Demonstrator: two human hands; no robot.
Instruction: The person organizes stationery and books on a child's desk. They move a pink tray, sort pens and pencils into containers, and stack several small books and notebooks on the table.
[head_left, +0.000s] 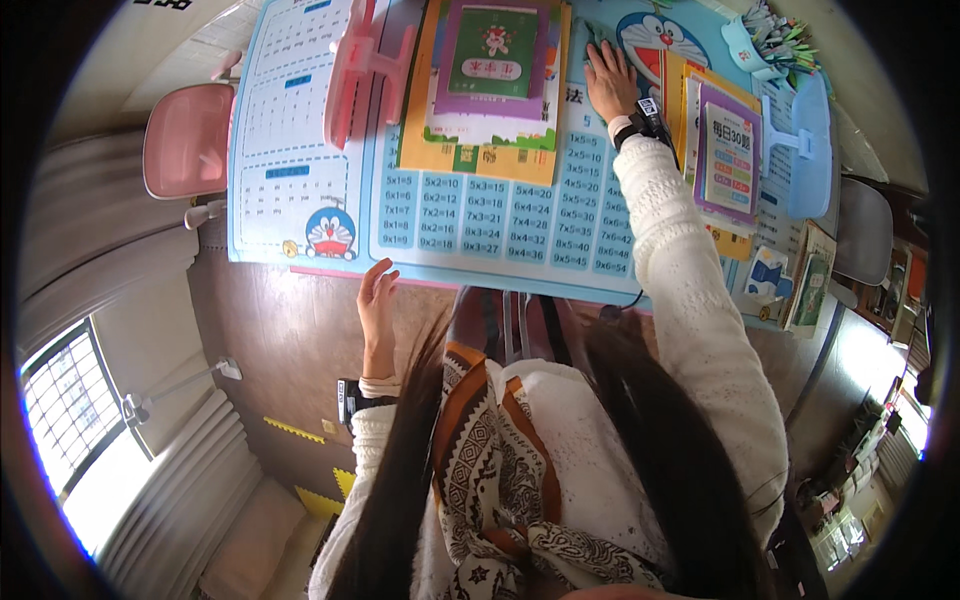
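Observation:
My right hand (611, 82) lies palm down on the printed Doraemon table mat (487, 262), between two piles of books. A small dark greenish thing (592, 31) shows at its fingertips; what it is cannot be made out. Left of this hand is a pile topped by a green exercise book (495, 49), with a purple book (450, 105) and a yellow one (517, 169) beneath. To its right is a pile topped by a white workbook (727, 154). Beside the mat's front edge, my left hand (379, 300) hangs loosely curled and holds nothing.
A pink plastic book stand (349, 75) and a blue one (810, 146) stand on the table. A light-blue holder (742, 49) full of pens is at the far right corner. Notebooks (806, 281) lie at the right edge. A pink chair (187, 142) stands at the left.

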